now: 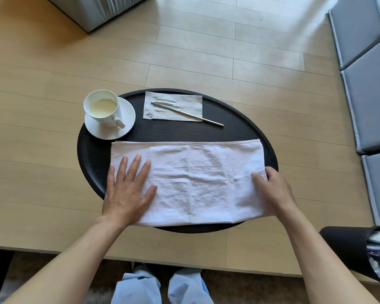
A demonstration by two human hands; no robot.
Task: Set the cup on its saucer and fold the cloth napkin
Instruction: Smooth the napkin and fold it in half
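Note:
A white cup (103,109) with pale liquid stands on its white saucer (127,119) at the back left of a round black tray table (88,154). A white cloth napkin (195,181) lies across the front of the table as a wide folded band. My left hand (127,189) presses flat on the napkin's left end, fingers spread. My right hand (272,189) pinches the napkin's right edge between thumb and fingers.
A paper napkin (173,107) with a metal utensil (191,115) across it lies at the back of the table. Grey cushions (368,84) line the right side. A black bin (360,253) stands at the lower right. A grey box (92,9) sits far left.

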